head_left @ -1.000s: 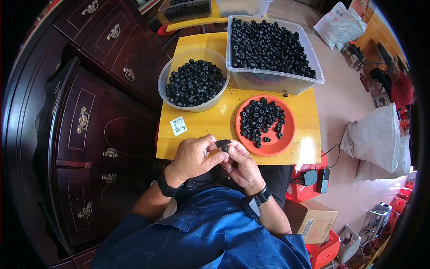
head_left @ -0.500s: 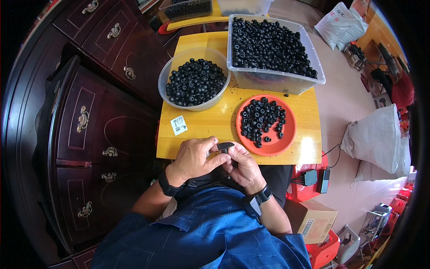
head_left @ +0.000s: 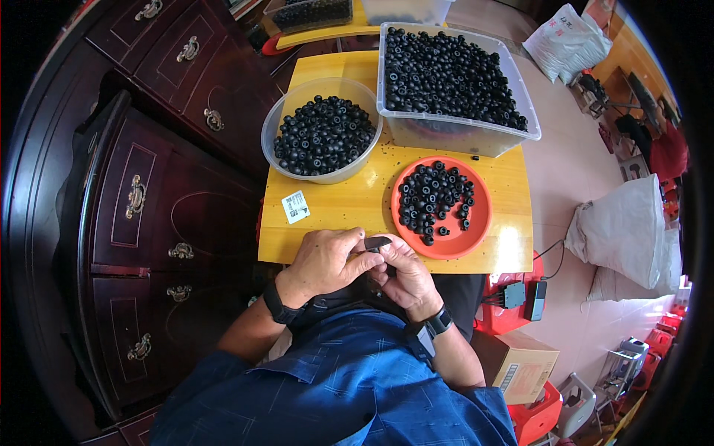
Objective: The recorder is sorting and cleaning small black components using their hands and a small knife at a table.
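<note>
My left hand (head_left: pixel 327 259) is closed on a small knife whose short dark blade (head_left: pixel 378 241) points to the right. Its handle is hidden in the fingers. My right hand (head_left: pixel 406 276) is closed in a pinch just right of the blade, around a small black part (head_left: pixel 374 250) that is mostly covered by fingertips. Both hands meet at the front edge of the yellow table (head_left: pixel 335 208). Just beyond them, an orange plate (head_left: pixel 476 236) holds many small black hollow rubber-like pieces (head_left: pixel 428 195).
A round clear tub (head_left: pixel 271 141) and a big rectangular clear bin (head_left: pixel 461 132) hold more black pieces. A white label (head_left: pixel 296 207) lies on the table. Dark wooden cabinets (head_left: pixel 141 215) stand at left; white sacks (head_left: pixel 621 230) and a cardboard box (head_left: pixel 524 364) at right.
The blade has shifted very slightly to the right between the fingers. Otherwise both hands keep almost the same pose.
</note>
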